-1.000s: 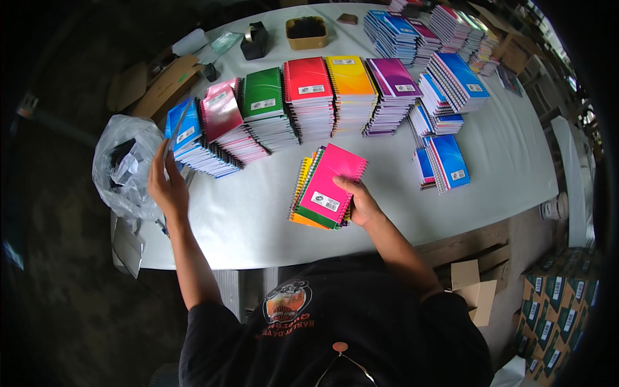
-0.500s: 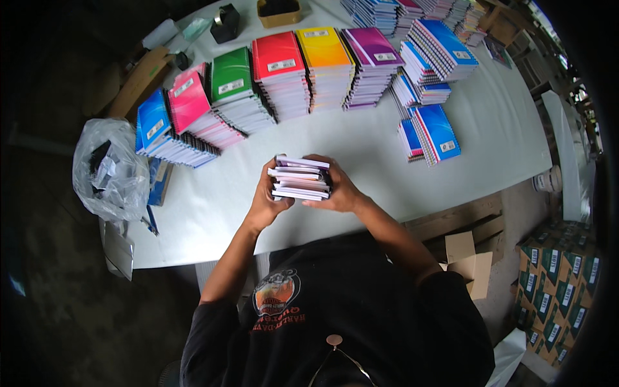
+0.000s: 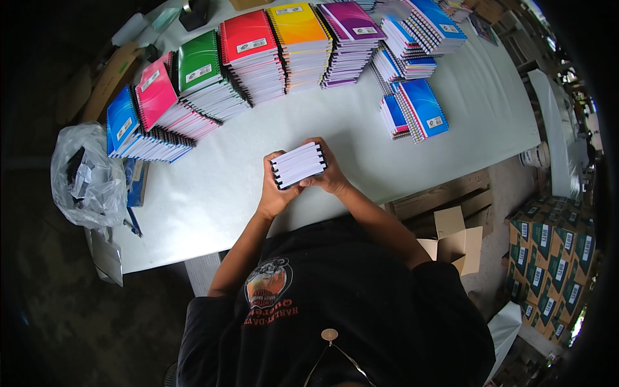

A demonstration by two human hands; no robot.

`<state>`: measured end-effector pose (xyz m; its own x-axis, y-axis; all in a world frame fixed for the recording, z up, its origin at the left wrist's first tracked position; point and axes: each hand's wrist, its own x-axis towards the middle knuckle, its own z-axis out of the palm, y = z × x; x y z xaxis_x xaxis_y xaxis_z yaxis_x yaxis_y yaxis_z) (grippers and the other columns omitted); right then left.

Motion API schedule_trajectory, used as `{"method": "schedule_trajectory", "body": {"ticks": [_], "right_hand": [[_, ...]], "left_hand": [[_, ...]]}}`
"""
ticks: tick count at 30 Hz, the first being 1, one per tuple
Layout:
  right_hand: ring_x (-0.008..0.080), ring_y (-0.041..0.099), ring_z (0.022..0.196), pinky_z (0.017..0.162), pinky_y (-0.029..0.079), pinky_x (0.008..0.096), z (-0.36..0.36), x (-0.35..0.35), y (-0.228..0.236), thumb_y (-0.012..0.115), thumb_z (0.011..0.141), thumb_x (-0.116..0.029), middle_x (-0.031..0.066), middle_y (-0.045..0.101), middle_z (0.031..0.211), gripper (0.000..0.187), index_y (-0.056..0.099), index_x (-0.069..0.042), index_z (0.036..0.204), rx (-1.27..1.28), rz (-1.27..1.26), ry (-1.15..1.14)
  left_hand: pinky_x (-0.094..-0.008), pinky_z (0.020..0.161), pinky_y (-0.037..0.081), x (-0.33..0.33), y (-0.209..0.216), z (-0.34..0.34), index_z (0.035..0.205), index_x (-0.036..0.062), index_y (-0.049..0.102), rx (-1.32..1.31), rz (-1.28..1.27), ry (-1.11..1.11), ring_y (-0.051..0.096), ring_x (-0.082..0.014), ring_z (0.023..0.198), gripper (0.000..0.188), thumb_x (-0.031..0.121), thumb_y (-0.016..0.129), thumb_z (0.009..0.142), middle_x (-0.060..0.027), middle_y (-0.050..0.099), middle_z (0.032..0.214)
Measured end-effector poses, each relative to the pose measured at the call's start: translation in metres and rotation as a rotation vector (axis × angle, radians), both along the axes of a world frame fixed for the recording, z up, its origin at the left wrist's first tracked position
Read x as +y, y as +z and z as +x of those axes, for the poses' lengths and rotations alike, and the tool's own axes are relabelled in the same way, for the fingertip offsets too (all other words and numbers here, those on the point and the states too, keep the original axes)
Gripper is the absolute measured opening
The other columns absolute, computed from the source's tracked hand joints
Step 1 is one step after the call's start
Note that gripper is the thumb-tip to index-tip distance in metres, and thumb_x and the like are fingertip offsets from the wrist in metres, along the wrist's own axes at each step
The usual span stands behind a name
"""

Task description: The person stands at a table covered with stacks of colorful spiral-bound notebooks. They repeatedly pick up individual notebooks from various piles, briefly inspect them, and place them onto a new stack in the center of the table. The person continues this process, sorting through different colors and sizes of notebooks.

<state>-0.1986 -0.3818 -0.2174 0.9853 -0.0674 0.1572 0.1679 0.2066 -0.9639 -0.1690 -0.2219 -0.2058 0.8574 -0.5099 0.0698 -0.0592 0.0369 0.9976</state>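
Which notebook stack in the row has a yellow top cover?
The yellow stack, between the red stack and purple stack; no other top is yellow.

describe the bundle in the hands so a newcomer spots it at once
On the pale table, find the curved row of notebook stacks. Come down toward the near edge, where the left hand and right hand clasp the bundle. Unlike those stacks, whose coloured covers face up, it has white page edges uppermost.

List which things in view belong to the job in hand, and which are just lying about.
Likely the job:
held notebook bundle
colored notebook stacks in a row
blue-topped notebook piles, right

Seemingly just lying about:
plastic bag
open cardboard box
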Motion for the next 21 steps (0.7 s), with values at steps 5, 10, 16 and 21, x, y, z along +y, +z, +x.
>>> {"method": "schedule_trajectory", "body": {"ticks": [5,10,16,21], "right_hand": [[0.0167,0.054,0.099,0.088,0.044,0.0316,-0.004,-0.009,-0.007,0.086,0.057,-0.032,0.0071,0.057,0.107,0.078,0.046,-0.001,0.117,0.122,-0.2,0.061],[0.0191,0.056,0.098,0.088,0.045,0.0336,0.004,-0.007,0.028,0.076,0.071,-0.023,0.0096,0.057,0.109,0.06,0.047,0.0,0.119,0.299,0.292,0.201],[0.0208,0.057,0.098,0.085,0.048,0.0362,0.007,0.009,0.041,0.069,0.078,-0.017,0.0113,0.057,0.11,0.049,0.048,-0.001,0.119,0.482,0.544,0.205],[0.0222,0.057,0.1,0.085,0.048,0.038,0.004,0.009,0.037,0.067,0.079,-0.017,0.0132,0.055,0.113,0.053,0.044,0.0,0.123,0.53,0.541,0.271]], "left_hand": [[-0.0318,0.091,0.042,0.009,-0.011,0.006,0.121,-0.0007,0.034,0.086,0.119,-0.062,0.052,-0.0171,0.103,0.073,0.011,0.079,0.065,-0.0112,0.054,0.11],[-0.0317,0.075,0.049,0.031,0.072,0.031,0.115,0.0006,0.051,-0.104,0.833,-0.144,0.063,-0.0251,0.081,0.06,0.033,0.075,0.072,-0.0164,0.063,0.097],[-0.0389,0.092,0.04,0.16,0.17,0.141,0.133,0.0044,0.037,-1.208,1.232,0.827,0.05,-0.0361,0.109,0.067,0.016,0.068,0.075,-0.0191,0.054,0.119],[-0.0428,0.1,0.031,0.236,0.146,0.169,0.135,0.0047,0.034,-0.896,1.04,0.752,0.042,-0.0356,0.119,0.076,0.024,0.072,0.072,-0.0206,0.043,0.131]]}}
